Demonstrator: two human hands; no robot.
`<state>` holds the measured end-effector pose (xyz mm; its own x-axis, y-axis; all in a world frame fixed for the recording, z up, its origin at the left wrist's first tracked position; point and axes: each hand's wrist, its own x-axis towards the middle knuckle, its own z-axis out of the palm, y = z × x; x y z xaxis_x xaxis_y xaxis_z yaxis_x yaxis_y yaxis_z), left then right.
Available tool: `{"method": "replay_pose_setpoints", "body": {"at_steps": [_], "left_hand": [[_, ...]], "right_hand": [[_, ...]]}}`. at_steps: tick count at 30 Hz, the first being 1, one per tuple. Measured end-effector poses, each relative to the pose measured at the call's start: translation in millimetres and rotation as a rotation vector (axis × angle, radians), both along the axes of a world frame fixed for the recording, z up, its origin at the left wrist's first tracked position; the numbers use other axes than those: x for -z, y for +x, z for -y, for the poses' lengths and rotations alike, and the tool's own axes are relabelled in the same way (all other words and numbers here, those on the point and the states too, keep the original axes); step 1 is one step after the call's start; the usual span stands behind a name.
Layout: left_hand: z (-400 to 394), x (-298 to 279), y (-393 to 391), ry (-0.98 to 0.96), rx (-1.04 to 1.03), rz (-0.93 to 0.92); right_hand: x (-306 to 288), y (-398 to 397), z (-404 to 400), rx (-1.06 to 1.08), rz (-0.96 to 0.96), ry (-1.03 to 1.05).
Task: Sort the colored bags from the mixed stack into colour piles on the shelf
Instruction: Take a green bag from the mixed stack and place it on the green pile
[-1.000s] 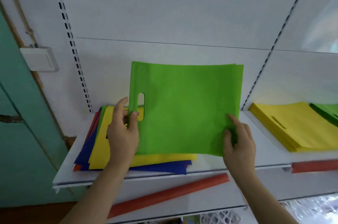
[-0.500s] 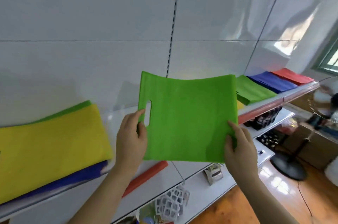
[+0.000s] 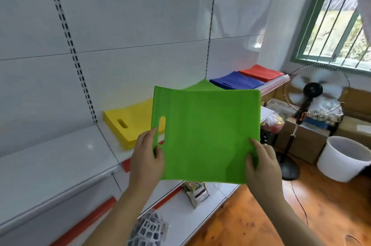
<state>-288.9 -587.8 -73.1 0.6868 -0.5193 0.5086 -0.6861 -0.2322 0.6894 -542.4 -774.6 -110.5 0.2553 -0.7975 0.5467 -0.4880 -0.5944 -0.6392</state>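
So we held the green bag [image 3: 206, 135] up flat in the air, in front of the shelf [image 3: 60, 157]. Our left hand [image 3: 147, 157] pinched its left edge by the handle hole, and our right hand [image 3: 261, 162] pinched its bottom right corner. On the shelf behind it lay the yellow pile [image 3: 130, 121], the green pile [image 3: 202, 85], the blue pile [image 3: 236, 83] and the red pile [image 3: 261, 73].

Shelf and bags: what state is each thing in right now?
green bag: held upright in the air, flat
left hand: grips the bag's handle-hole edge
right hand: pinches its lower corner
yellow pile: lying on shelf
blue pile: lying flat
red pile: lying flat
fan: spinning
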Motion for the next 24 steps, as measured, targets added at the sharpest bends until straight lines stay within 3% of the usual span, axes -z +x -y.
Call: {"method": "replay_pose_setpoints", "body": {"at_steps": [6,12,18,24], "left_hand": [[87.8,5.9,-10.7,0.08,0.077,0.024],[185.1,14.4,12.1,0.041,0.069,0.01],[266.1,15.3,35.1,-0.032,0.002,-0.043],[314.7,13.9,56.6,0.009,-0.124,-0.071]], "right_hand": [[16.8,-15.6,76.1,0.033,-0.007,0.053],[9.5,-1.1,164.2,0.035,-0.039,0.027],[-21.6,33.8,262.8,0.002,-0.063,-0.035],[-15.4,76.2,335.7,-0.096,-0.033,0.001]]}}
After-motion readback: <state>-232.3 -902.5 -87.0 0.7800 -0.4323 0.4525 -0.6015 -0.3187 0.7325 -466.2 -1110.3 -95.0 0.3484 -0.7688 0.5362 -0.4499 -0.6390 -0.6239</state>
